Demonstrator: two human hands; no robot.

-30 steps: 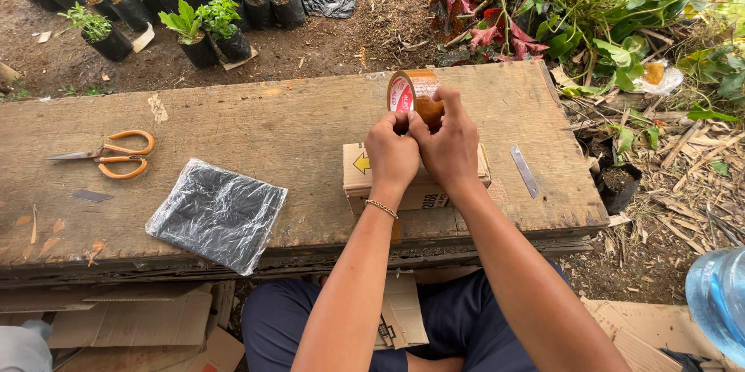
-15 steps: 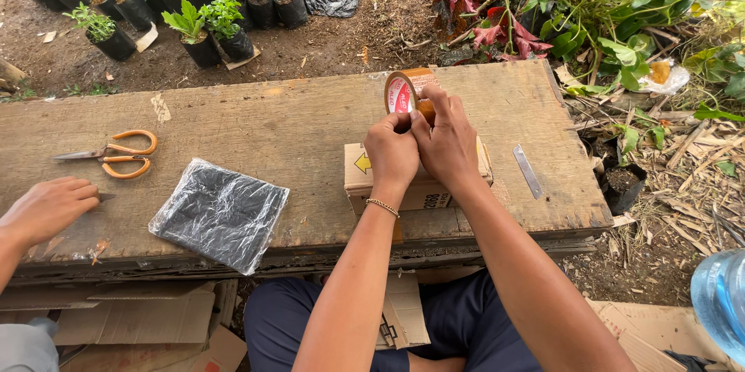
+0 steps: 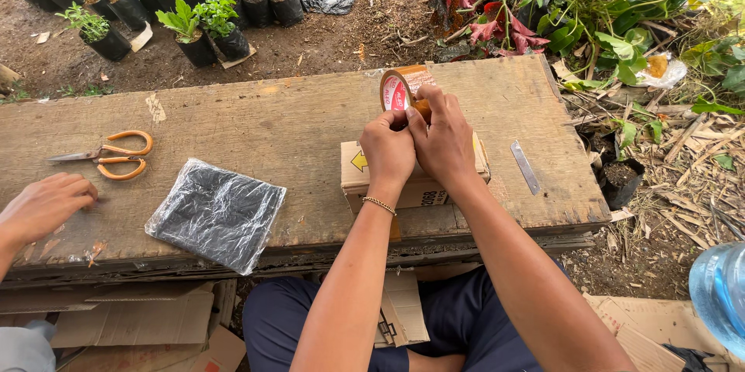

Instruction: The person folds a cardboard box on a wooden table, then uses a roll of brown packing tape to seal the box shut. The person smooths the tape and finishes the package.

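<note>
Two hands work together at the middle of a weathered wooden plank table (image 3: 256, 120): the left hand (image 3: 388, 151) and the right hand (image 3: 444, 139) are pressed side by side, fingers closed on a roll of brown packing tape (image 3: 403, 89) that stands on edge just beyond the knuckles, with its red-and-white core label facing left. The left hand pinches at the roll's near rim; the right hand curls over it from the right, thumb touching the left thumb. A thin beaded bracelet (image 3: 379, 204) circles the left wrist. Directly under both hands sits a small cardboard box (image 3: 365, 174) bearing a yellow arrow mark on its left end; the box rests on the table's near half, and the tape roll sits above its far edge. To the left, a flat black plastic bag (image 3: 217, 213) lies on the table near the front edge, well apart from the box. Farther left, orange-handled scissors (image 3: 109, 156) lie closed, blades pointing left. A second person's hand (image 3: 43, 205) rests on the table at the far-left edge, near the scissors, fingers loosely curled. A narrow metal strip (image 3: 525, 166) lies to the right of the box. Beyond the table, seedlings in black nursery bags (image 3: 198, 38) stand on bare soil
</note>
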